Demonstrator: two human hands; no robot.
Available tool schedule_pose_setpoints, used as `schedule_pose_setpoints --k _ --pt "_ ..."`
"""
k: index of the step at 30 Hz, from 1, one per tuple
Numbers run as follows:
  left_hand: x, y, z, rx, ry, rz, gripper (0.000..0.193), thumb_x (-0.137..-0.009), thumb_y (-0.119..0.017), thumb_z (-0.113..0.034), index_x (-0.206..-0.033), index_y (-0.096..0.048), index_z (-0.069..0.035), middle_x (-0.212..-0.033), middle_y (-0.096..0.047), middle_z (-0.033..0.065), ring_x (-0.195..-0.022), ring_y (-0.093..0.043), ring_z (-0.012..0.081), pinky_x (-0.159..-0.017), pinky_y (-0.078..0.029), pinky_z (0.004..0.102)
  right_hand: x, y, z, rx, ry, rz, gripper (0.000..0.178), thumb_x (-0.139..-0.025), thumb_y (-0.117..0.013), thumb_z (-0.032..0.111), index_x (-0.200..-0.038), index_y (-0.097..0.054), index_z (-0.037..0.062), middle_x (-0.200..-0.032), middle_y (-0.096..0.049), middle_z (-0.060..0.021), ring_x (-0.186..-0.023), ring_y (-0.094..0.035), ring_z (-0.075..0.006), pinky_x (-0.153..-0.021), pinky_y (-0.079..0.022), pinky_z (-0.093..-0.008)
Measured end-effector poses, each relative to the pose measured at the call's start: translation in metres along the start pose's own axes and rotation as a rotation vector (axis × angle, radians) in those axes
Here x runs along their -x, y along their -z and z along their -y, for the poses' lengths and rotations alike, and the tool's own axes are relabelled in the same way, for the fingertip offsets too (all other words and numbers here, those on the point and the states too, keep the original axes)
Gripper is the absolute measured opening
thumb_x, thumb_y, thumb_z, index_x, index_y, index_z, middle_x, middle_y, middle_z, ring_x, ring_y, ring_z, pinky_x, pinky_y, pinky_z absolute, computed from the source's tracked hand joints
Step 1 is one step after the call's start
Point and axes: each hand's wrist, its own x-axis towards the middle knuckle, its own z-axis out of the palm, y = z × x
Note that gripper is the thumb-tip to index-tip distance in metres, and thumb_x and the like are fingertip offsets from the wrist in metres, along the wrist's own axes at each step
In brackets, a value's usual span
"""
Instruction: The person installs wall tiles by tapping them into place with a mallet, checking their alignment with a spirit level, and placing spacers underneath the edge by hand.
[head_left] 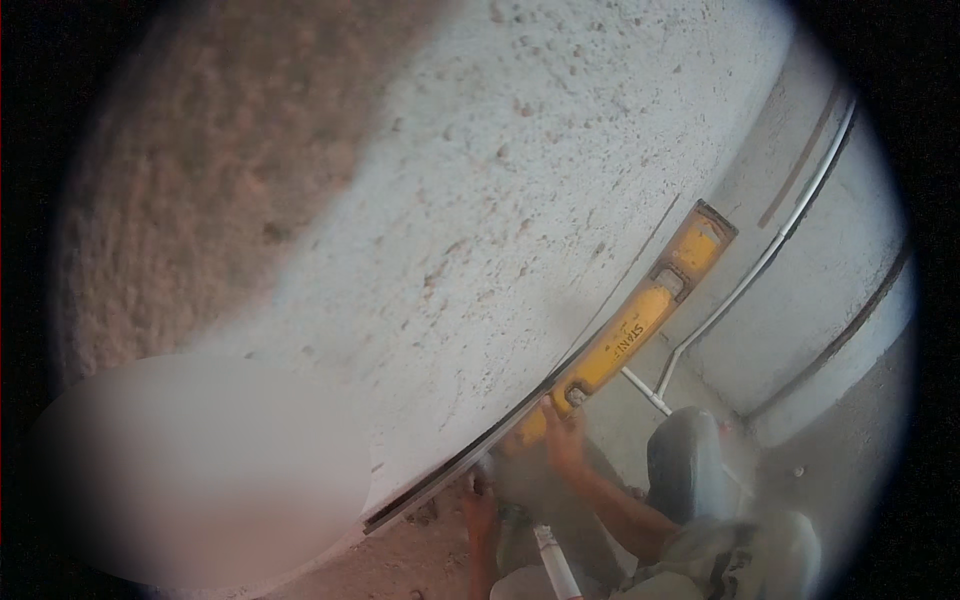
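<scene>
A long yellow spirit level (612,352) with dark edges lies slantwise along a pale, pitted surface (500,230). Its upper end points to the far right, and its dark lower end reaches toward the bottom middle. My right hand (566,440) grips the level below its middle, fingers over the yellow body. Lower and to the left, my left hand (481,500) is close to the level's lower edge with its fingers curled. Haze and shadow hide what those fingers hold. A thin dark line runs on the pale surface beside the level's upper half.
A white pipe (735,295) runs along the grey wall on the right and branches near a dark grey rounded shape (685,465). Between my forearms is a white tube-like object (556,565). Rough brown ground (200,170) lies at upper left; a blurred pale shape covers the lower left.
</scene>
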Motion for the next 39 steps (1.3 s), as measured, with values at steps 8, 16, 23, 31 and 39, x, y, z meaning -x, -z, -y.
schedule_pose_setpoints --k 8,16,23,31,39 --pt "0.012 0.014 -0.028 -0.163 -0.221 -0.045 0.037 -0.089 -0.051 -0.009 -0.123 -0.052 0.005 -0.116 -0.059 0.0171 -0.102 -0.057 0.0224 -0.087 -0.043 0.0320 0.001 -0.002 0.005 0.028 0.040 0.007 0.022 -0.090 -0.064 0.027 -0.091 -0.056 0.0064 -0.082 -0.054 0.0036 -0.074 -0.048 -0.0067 -0.064 -0.042 -0.0255" --pt "0.009 0.045 0.004 0.101 -0.157 -0.094 0.036 -0.086 -0.059 -0.012 -0.118 -0.054 0.003 -0.114 -0.056 0.0146 -0.102 -0.054 0.0218 -0.088 -0.045 0.0337 0.005 -0.005 0.014 0.085 0.086 -0.015 0.021 -0.090 -0.064 0.023 -0.098 -0.058 0.0050 -0.089 -0.057 0.0022 -0.080 -0.052 -0.0073 -0.070 -0.045 -0.0255" --pt "0.009 0.058 -0.008 -0.067 -0.088 0.010 0.032 -0.087 -0.057 -0.014 -0.114 -0.057 0.004 -0.111 -0.056 0.0148 -0.096 -0.057 0.0226 -0.085 -0.046 0.0328 0.006 -0.004 0.012 0.026 -0.079 -0.055 0.023 -0.089 -0.066 0.020 -0.102 -0.058 0.0032 -0.093 -0.058 0.0012 -0.084 -0.054 -0.0088 -0.072 -0.046 -0.0260" --pt "0.026 0.062 0.029 -0.136 -0.068 0.037 0.034 -0.085 -0.059 -0.017 -0.112 -0.058 0.004 -0.107 -0.059 0.0169 -0.094 -0.059 0.0256 -0.083 -0.047 0.0364 0.007 -0.002 0.005 0.059 0.086 0.006 0.025 -0.089 -0.066 0.022 -0.103 -0.058 0.0024 -0.096 -0.058 0.0001 -0.086 -0.053 -0.0092 -0.074 -0.046 -0.0266" --pt "0.021 0.077 -0.002 -0.544 -0.057 0.176 0.036 -0.082 -0.060 -0.017 -0.111 -0.058 0.004 -0.106 -0.061 0.0195 -0.096 -0.061 0.0284 -0.082 -0.048 0.0381 0.008 -0.005 0.010 0.070 -0.082 0.002 0.029 -0.089 -0.065 0.024 -0.104 -0.058 0.0007 -0.095 -0.059 -0.0006 -0.088 -0.053 -0.0108 -0.078 -0.046 -0.0275"
